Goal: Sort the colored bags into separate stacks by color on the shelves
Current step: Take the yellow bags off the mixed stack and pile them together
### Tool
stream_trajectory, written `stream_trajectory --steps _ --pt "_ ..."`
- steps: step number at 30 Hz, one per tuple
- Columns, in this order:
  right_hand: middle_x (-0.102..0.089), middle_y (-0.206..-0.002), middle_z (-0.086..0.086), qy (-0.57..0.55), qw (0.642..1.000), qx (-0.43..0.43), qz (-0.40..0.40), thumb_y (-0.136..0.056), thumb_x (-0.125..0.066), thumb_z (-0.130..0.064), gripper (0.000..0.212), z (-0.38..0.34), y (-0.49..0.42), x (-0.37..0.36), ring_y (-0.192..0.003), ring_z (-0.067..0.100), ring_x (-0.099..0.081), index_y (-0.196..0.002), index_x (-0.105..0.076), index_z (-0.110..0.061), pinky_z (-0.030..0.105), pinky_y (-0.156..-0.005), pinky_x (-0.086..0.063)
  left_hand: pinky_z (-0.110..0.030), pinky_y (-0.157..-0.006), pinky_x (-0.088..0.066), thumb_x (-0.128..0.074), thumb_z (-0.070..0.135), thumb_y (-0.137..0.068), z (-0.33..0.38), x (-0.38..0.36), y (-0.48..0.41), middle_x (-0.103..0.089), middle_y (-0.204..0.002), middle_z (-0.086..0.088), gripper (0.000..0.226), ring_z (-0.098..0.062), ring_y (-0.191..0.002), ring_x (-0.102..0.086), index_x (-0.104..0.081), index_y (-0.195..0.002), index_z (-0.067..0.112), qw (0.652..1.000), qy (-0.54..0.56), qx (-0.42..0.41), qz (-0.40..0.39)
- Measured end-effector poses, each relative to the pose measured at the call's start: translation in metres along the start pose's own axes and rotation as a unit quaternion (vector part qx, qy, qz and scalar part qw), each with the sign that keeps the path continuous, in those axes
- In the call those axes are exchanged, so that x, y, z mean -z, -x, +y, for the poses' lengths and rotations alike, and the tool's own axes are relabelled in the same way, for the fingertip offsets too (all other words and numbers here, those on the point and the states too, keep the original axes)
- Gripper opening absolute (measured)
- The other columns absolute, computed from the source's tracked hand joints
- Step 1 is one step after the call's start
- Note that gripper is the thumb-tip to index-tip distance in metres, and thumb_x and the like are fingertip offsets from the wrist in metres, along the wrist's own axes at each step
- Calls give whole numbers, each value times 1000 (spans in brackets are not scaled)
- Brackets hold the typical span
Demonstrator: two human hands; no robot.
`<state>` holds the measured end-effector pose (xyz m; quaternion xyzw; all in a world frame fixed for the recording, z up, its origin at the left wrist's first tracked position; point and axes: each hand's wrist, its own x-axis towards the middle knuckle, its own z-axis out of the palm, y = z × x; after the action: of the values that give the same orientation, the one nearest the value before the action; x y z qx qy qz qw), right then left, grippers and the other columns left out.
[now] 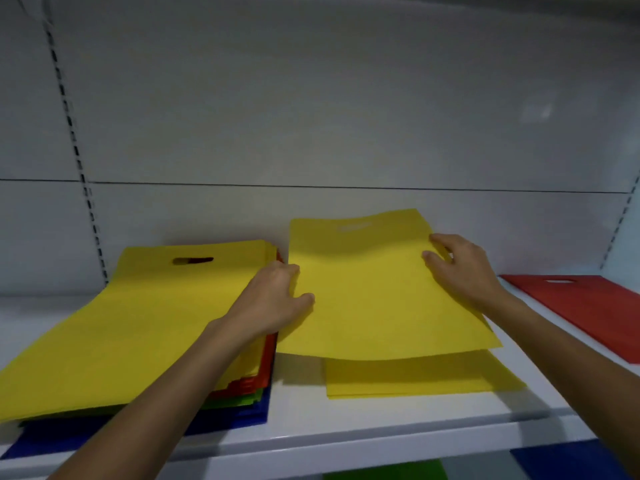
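Yellow bag (pixel 374 289) was gripped at opposite edges by left hand (pixel 273 299) and right hand (pixel 464 268). Uneven release could skew it on the yellow stack (pixel 415 379) beneath the hands.

No legible text, label, brand or number is present — yellow bag (pixel 381 299), red bag (pixel 595 306) and shelf (pixel 346 434) show plain surfaces.

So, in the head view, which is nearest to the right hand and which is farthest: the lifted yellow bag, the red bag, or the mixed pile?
1. The lifted yellow bag: the right hand holds its right edge.
2. The red bag: flat on the shelf, just to the right.
3. The mixed pile: on the left, across the held bag's width.
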<state>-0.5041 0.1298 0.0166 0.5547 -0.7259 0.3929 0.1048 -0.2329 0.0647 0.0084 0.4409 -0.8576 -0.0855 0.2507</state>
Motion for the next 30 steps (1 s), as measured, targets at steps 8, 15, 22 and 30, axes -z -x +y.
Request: stream_trajectory --steps 8,15,22,30 --pt "-40 -142 16 125 977 -24 -172 -96 -43 -34 49 84 14 1 -128 32 -37 -134 -39 -2 42 -103 -34 -38 -94 -39 -50 45 -88 58 -71 -13 -48 -123 -12 42 -29 -117 -42 -52 -108 8 990 -101 29 -93" --pt "-33 -146 11 171 940 -55 -289 -97 -26 -50 62 103 30 -27 -130 31 -31 -138 -31 -4 39 -103 -32 -39 -92 -35 -41 43 -91 64 -103 3 -43 -119 -12 42 -30 -112 -41 -49 -110 7 976 -143 108 -122" --pt "-44 -134 16 163 940 -49 -294 -96 -33 -48 55 103 32 -30 -124 31 -36 -129 -40 -4 38 -100 -34 -37 -87 -39 -45 40 -90 61 -106 7 -44 -117 -11 37 -29 -107 -44 -48 -109 8 982 -122 114 -93" --pt "-42 -136 13 193 945 -57 -259 -98 -29 -45 50 96 27 -29 -127 32 -34 -131 -42 -9 42 -100 -32 -37 -96 -39 -44 36 -93 56 -96 7 -41 -132 -11 45 -27 -120 -42 -41 -130 11 989 -109 84 -61"
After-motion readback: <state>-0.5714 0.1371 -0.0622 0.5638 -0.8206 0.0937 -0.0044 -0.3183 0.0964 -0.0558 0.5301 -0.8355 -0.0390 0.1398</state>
